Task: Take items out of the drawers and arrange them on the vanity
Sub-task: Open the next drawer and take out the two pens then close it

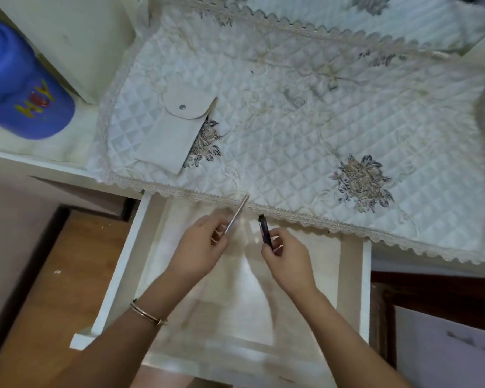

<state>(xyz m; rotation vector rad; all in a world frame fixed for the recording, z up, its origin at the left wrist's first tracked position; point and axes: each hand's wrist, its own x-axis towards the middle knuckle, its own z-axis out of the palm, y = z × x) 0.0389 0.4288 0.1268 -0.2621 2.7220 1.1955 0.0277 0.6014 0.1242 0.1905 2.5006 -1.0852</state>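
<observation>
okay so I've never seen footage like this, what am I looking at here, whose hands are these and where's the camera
There is no machine here. This is one picture from a wide-angle camera worn on a person's head, looking down at their own two hands. The left hand pinches a slim pinkish stick. The right hand grips a slim dark tube. Both hover over an open white drawer. Above it is the vanity, covered by a quilted cloth with lace edging. A white snap pouch lies on the cloth, and a blue container stands off to the left.
</observation>
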